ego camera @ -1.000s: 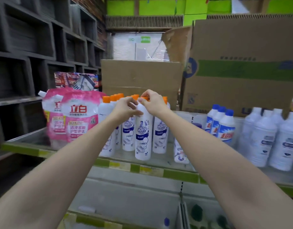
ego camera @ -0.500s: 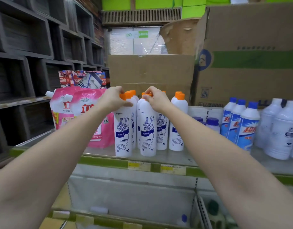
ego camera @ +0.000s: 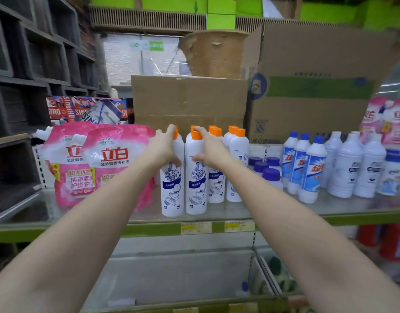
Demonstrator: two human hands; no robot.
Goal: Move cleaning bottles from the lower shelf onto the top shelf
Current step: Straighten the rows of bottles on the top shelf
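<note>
While both bottles stand on the top shelf [ego camera: 149,229] | left hand [ego camera: 164,147] grips left bottle [ego camera: 172,190] | right hand [ego camera: 209,150] grips right bottle [ego camera: 195,190]

Glossy white plastic bottles [ego camera: 195,175], shiny pink film pouches [ego camera: 114,163], matt creased cardboard boxes [ego camera: 187,102].

In front of you stand white plastic toilet-cleaner bottles [ego camera: 172,188] with orange caps and blue labels, glossy pink refill pouches [ego camera: 108,163] with red lettering, blue-capped white bottles [ego camera: 311,175] with blue-and-red labels, and plain brown cardboard boxes [ego camera: 190,102].
</note>
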